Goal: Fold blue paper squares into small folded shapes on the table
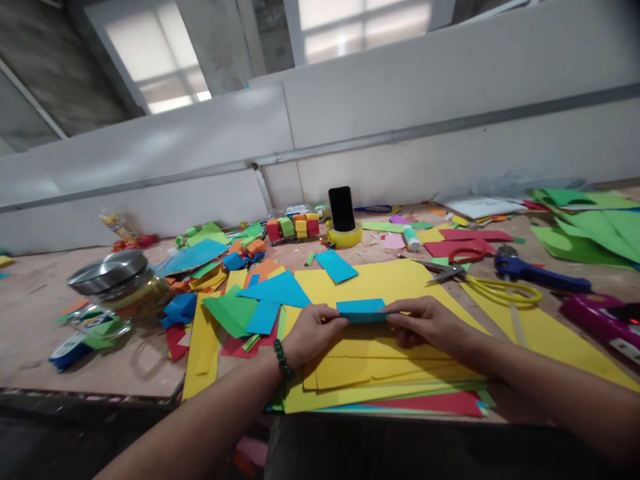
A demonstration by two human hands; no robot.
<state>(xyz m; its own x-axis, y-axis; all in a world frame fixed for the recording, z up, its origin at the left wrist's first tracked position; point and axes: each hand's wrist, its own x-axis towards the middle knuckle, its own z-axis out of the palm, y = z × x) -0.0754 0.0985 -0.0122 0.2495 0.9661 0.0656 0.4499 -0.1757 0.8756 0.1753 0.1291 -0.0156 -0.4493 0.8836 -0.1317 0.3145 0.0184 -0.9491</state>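
Note:
Between my two hands is a blue paper strip, pinched at both ends and held level over a stack of yellow paper sheets. My left hand, with a green bead bracelet at the wrist, grips its left end. At the right end, the thumb and fingers of my right hand are closed on it. Just behind the strip shows a blue paper piece; whether it joins the strip I cannot tell. More blue paper and a green piece lie left of my left hand.
Scissors with yellow handles, a blue-handled tool and a magenta device lie to the right. On the left stands a glass jar with a metal lid. A phone leans upright at a yellow tape roll at the back.

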